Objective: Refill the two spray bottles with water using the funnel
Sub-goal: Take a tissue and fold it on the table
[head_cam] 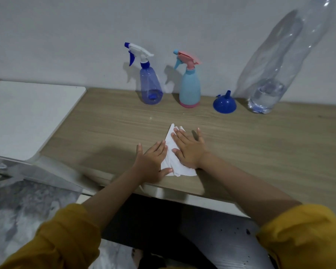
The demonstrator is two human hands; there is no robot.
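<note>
Two spray bottles stand against the wall: a clear blue spray bottle (150, 86) with a white and blue trigger, and to its right a light blue spray bottle (189, 88) with a pink trigger. A blue funnel (224, 103) rests upside down, spout up, right of them. A tall clear water bottle (279, 70) with a little water at the bottom stands at the far right. Near the front edge lies a folded white tissue (171, 152). My left hand (153, 162) and my right hand (188, 150) lie flat on it, palms down, fingers spread.
The wooden table (260, 144) runs along a grey wall. A white surface (27, 117) adjoins it on the left, slightly lower. Grey patterned floor shows at the lower left. My yellow sleeves fill the bottom corners.
</note>
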